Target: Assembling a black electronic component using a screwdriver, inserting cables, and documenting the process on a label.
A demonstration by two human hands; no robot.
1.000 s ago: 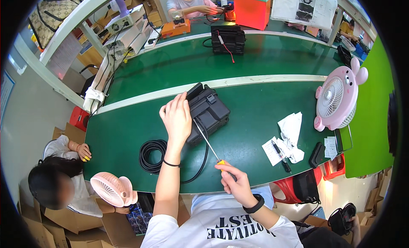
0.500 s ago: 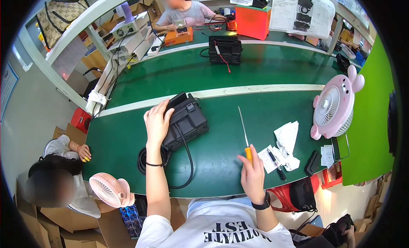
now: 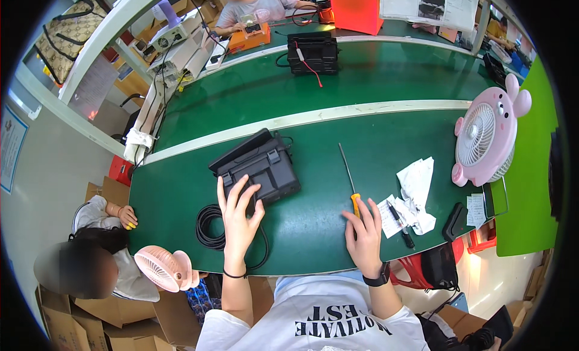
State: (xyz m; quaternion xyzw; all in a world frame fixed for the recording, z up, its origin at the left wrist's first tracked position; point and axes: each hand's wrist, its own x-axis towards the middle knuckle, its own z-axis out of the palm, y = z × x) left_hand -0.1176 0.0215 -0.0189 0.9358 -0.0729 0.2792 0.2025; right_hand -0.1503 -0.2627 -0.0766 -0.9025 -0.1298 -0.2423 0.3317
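A black plastic case [image 3: 268, 173] with latches lies on the green bench, its lid-like flap [image 3: 240, 151] tilted up along the far left side. My left hand [image 3: 240, 221] is at the case's near side with fingers spread and nothing gripped; whether the fingertips touch it I cannot tell. A coiled black cable [image 3: 208, 225] lies left of that wrist, partly hidden by the hand. My right hand [image 3: 367, 239] is over the yellow handle of a screwdriver [image 3: 355, 200], fingers apart. The screwdriver's long shaft points away from me, and the lower handle is hidden under the fingers.
Right of my right hand lie crumpled white paper [image 3: 418, 188], a black pen [image 3: 402, 227] and a small black object [image 3: 454, 222]. A pink fan [image 3: 482, 137] stands at the right edge, another pink fan [image 3: 163, 268] at the near left. A person sits at the left; another works across the bench.
My left hand has come back from the case's upper left part toward its near side, uncovering the flap. My right hand's fingers have spread over the screwdriver handle. The whole view has shifted slightly.
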